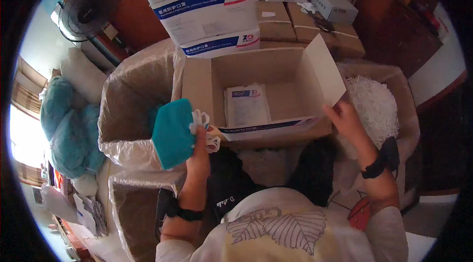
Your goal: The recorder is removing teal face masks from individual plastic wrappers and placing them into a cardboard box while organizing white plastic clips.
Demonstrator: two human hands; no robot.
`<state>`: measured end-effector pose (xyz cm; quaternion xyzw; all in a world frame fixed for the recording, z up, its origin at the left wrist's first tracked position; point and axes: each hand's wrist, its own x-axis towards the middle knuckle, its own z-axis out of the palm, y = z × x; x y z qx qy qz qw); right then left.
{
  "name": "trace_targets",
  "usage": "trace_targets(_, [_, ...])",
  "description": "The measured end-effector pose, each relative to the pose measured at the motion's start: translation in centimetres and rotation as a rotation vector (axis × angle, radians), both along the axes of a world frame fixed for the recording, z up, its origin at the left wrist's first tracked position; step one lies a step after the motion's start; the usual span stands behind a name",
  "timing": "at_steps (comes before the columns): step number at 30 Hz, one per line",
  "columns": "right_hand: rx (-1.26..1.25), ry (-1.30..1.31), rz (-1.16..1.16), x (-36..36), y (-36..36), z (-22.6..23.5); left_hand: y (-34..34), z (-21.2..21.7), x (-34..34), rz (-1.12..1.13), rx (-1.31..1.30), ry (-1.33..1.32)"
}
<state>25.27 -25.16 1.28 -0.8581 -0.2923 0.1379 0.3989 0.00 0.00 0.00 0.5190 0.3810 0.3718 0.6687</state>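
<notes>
My left hand point(199, 151) is closed round a stack of teal face masks point(172, 134). White ear loops point(201, 121) bunch beside its fingers. The stack is held upright just left of an open cardboard carton point(256, 62). Inside that carton, a white packet point(248, 104) with a blue and red print lies toward the left. My right hand point(343, 120) is at the carton's right side, its fingers closed at the lower corner of the raised flap point(325, 72). Part of the fingers' grip there is hard to make out.
A plastic-lined carton point(133, 79) stands left of the open one, another lined carton point(143, 212) nearer. White stringy material point(373, 109) fills a box at right. Stacked printed cartons point(207, 15) rise behind. A fan point(88, 8) and teal-filled bags point(71, 124) are at left.
</notes>
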Motion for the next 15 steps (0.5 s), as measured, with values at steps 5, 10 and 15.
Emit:
trace_targets(5, [0.048, 0.685, 0.046, -3.1, -3.8, -1.9, -1.2, -1.3, -5.0, -0.062, -0.129, -0.121])
trace_targets(10, [0.227, 1.367, 0.049, -9.3, -2.4, -8.7, -4.0, 0.8, -6.6, -0.285, -0.087, -0.103])
trace_targets(15, [0.225, 1.416, 0.032, -10.8, -1.0, -18.3, -4.4, 0.0, -6.2, -0.222, -0.118, -0.124])
